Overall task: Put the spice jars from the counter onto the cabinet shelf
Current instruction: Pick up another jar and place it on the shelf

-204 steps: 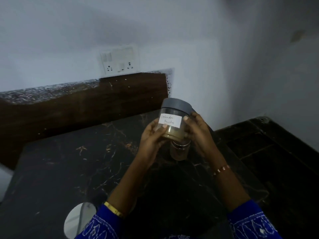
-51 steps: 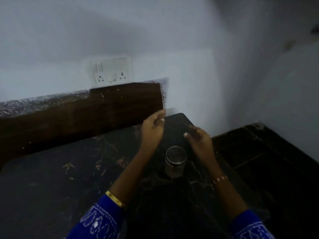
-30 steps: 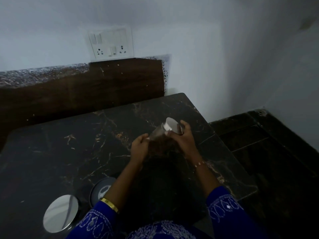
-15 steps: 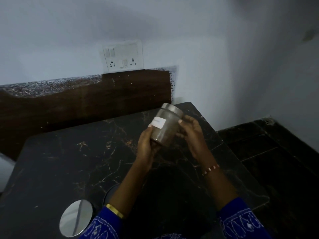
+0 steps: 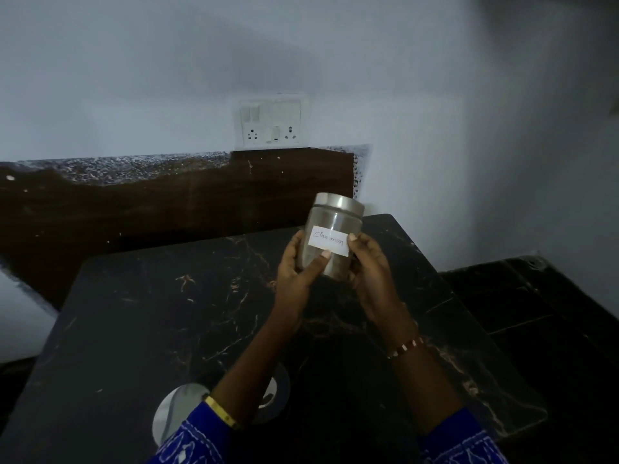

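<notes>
You hold one spice jar (image 5: 330, 237) above the black marbled desk (image 5: 140, 316), its steel lid tilted away toward the wall socket (image 5: 270, 123). Your left hand (image 5: 296, 272) and right hand (image 5: 370, 262) clasp its sides, thumbs pressing its white label (image 5: 329, 240). Two round lids (image 5: 172, 410) show near your left sleeve.

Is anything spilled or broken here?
No spill or break shows. The jar is held tilted above the counter by the left hand and right hand, lid on. Its label sits slightly crooked.
</notes>
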